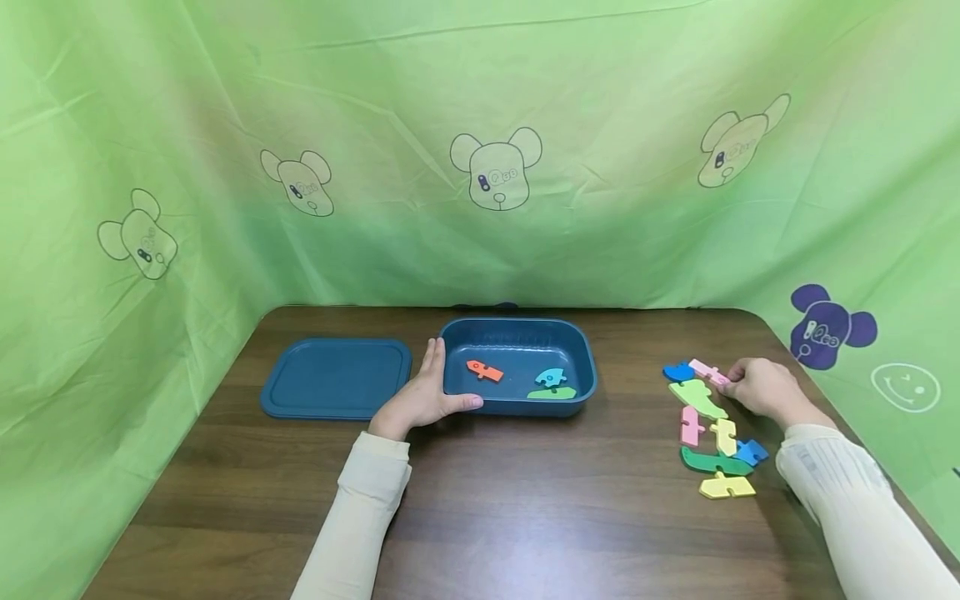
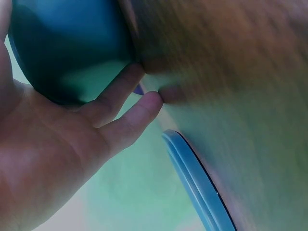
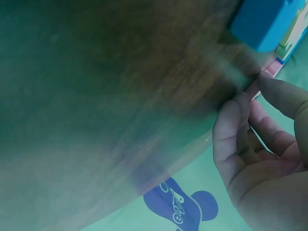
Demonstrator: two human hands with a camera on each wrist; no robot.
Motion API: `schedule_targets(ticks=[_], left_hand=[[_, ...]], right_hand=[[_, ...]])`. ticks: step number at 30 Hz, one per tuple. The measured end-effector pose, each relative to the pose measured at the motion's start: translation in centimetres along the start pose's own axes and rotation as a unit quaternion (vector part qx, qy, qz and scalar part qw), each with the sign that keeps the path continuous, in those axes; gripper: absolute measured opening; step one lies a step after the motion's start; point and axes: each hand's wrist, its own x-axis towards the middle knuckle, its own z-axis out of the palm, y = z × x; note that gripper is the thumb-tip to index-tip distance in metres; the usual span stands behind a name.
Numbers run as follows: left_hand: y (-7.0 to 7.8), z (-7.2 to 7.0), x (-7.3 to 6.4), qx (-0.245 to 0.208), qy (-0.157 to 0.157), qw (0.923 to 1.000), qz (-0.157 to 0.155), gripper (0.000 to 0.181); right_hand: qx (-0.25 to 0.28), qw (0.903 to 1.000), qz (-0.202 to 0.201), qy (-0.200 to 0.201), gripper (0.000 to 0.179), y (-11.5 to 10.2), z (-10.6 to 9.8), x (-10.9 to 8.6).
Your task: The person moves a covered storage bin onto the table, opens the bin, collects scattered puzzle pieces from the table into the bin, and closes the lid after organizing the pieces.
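Note:
My left hand (image 1: 422, 398) rests against the left end of a dark blue box (image 1: 517, 407), fingers straight along its side and thumb at the front wall. Inside the box lie an orange piece (image 1: 484, 371), a light blue piece (image 1: 551, 377) and a light green piece (image 1: 552, 393). On the right, my right hand (image 1: 767, 390) pinches the end of a pink puzzle piece (image 1: 707, 372) between thumb and fingers. That piece is partly hidden by the fingertips in the right wrist view. Beside it are a blue piece (image 1: 678, 372) and a lime green piece (image 1: 697, 398).
A flat blue lid (image 1: 337, 379) lies left of the box. Nearer the front right are another pink piece (image 1: 691, 426), yellow pieces (image 1: 726, 487), a dark green piece (image 1: 716, 462) and a blue piece (image 1: 752, 452). Green printed cloth (image 1: 495, 258) hangs around the wooden table (image 1: 525, 508).

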Motion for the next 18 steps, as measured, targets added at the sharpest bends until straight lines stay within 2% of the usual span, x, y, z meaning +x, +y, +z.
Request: schedule_targets(ticks=[6, 13, 18], left_hand=[[-0.07, 0.03, 0.08, 0.0, 0.0, 1.0, 0.0, 0.125], [0.11, -0.05, 0.06, 0.002, 0.002, 1.0, 0.001, 0.125], [0.16, -0.11, -0.21, 0.002, -0.001, 1.0, -0.001, 0.125]], right_hand=[[0.001, 0.9999, -0.005, 0.009, 0.019, 0.09, -0.11, -0.2], [0.024, 0.9981, -0.004, 0.056, 0.023, 0.23, -0.27, -0.37], [0.039, 0.9962, -0.009, 0.077, 0.024, -0.48, -0.4, -0.38]])
